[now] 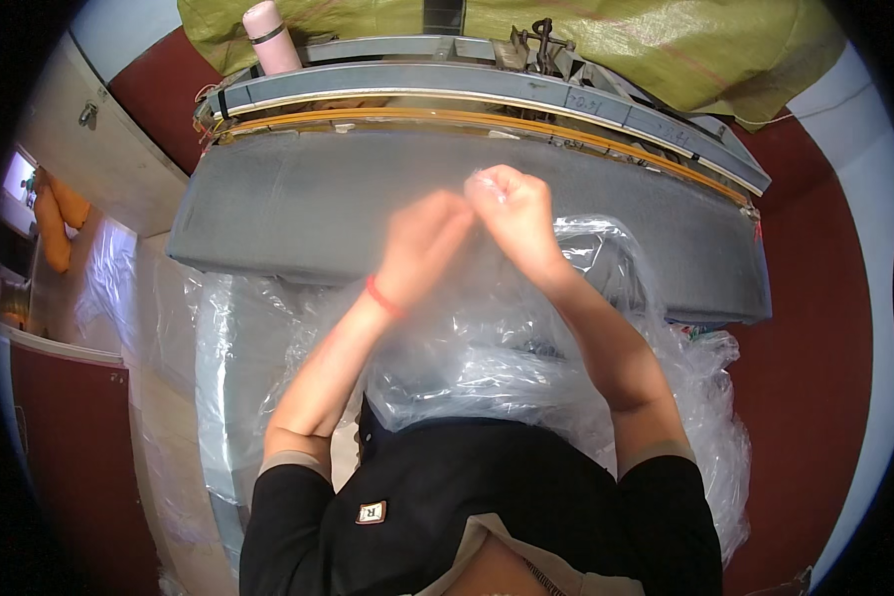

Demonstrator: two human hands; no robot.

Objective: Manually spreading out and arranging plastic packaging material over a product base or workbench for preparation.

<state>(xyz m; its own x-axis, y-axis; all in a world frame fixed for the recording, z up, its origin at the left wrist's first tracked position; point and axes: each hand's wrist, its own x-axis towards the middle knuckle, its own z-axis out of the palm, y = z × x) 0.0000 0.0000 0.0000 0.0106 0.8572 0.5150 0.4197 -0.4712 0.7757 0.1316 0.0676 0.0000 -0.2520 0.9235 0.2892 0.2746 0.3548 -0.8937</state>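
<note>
Clear plastic film (467, 372) lies in a crumpled heap across my lap and over the front of a grey-covered work surface (278, 194). My right hand (515, 214) is closed above that surface, with a glossy bit of the clear film showing at its fingertips. Close beside it, almost touching, is my left hand (425, 238), with a red band around the wrist. Motion smears its fingers, so whether they grip the film cannot be made out.
Behind the grey surface runs a long metal bar (447, 84) with an orange strip (368, 117) and a clamp-like fitting (541, 48). A pink bottle (271, 40) stands at its left end. Yellow-green woven sheeting (666, 45) hangs behind. More film (219, 387) trails down on the left.
</note>
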